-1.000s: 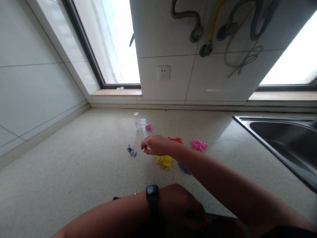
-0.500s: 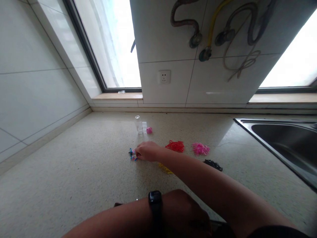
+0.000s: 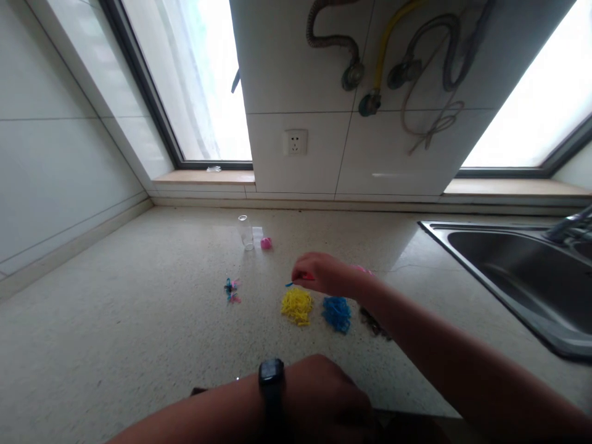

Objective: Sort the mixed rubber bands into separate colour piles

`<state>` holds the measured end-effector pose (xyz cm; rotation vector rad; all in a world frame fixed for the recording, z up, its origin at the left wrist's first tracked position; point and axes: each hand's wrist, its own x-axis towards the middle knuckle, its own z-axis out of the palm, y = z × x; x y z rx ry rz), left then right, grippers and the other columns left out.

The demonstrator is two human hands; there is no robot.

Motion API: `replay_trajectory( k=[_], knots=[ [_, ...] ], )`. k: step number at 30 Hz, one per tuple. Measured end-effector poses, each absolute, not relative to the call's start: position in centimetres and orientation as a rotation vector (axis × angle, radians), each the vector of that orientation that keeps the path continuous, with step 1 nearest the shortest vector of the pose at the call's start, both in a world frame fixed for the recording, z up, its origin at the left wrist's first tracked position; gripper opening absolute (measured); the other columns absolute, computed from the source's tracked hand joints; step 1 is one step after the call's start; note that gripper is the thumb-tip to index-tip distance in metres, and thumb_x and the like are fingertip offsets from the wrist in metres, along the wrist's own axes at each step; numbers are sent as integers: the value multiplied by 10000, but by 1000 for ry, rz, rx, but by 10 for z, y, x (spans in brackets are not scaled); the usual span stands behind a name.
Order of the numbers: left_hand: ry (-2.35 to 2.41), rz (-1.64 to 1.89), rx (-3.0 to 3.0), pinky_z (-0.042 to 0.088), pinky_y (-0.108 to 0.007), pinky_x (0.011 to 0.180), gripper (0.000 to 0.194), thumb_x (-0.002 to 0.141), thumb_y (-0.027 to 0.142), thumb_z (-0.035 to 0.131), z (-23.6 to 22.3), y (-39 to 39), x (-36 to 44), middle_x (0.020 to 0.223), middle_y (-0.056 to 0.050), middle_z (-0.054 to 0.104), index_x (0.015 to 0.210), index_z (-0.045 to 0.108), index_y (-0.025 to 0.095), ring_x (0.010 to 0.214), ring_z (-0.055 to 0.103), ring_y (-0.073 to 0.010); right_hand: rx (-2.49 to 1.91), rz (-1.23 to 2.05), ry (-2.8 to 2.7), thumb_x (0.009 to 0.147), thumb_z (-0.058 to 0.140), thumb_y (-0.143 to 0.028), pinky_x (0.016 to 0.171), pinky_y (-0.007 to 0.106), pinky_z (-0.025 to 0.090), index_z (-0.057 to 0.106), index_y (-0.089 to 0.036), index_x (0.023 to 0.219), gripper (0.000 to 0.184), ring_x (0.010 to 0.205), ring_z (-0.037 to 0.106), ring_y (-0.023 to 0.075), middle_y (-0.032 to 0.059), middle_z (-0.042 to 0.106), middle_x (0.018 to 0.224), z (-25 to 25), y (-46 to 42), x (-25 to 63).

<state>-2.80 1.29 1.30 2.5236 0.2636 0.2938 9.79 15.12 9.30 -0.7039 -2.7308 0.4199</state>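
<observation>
My right hand reaches over the counter with its fingers pinched, and a small blue rubber band pokes out at the fingertips. Red bands show below and between the fingers; the rest of that pile is hidden. Just in front lie piles of yellow rubber bands and blue rubber bands. A small mixed blue and pink group of bands lies to the left. Near the counter's front edge, my left hand rests in shadow below a black watch, its fingers hidden.
Dark bands and pink bands are partly covered by my right forearm. Farther back stand a clear plastic cup and a small pink object. A steel sink is set in the counter at right.
My right hand has moved right, from the mixed bands to the red pile, uncovering the yellow and blue piles. The view has shifted slightly right. My left hand stays low in front.
</observation>
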Motion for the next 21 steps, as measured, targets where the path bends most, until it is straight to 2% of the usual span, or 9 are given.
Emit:
replay_trajectory(
  k=[9,14,21],
  knots=[
    [189,378,2486,423,-219,588,153,928,352,609,8,15,-27,780,16,722,951,680,218,692,665,-118,-1129,486,-2338,926,599,-310,701,275,433,699,-168,893,177,724,570,145,45,658,802,72,133,201],
    [194,359,2425,439,-208,611,146,936,329,608,14,15,-27,773,3,718,933,676,200,693,664,-115,-1058,445,-2414,917,624,-309,794,293,428,702,-192,892,143,832,584,166,44,672,835,61,126,204],
    [238,295,2377,471,-212,645,137,932,314,595,17,13,-25,780,-8,728,942,674,202,707,679,-130,-886,418,-2616,928,604,-273,863,330,396,695,-204,895,119,865,599,177,36,698,870,58,117,190]
  ],
)
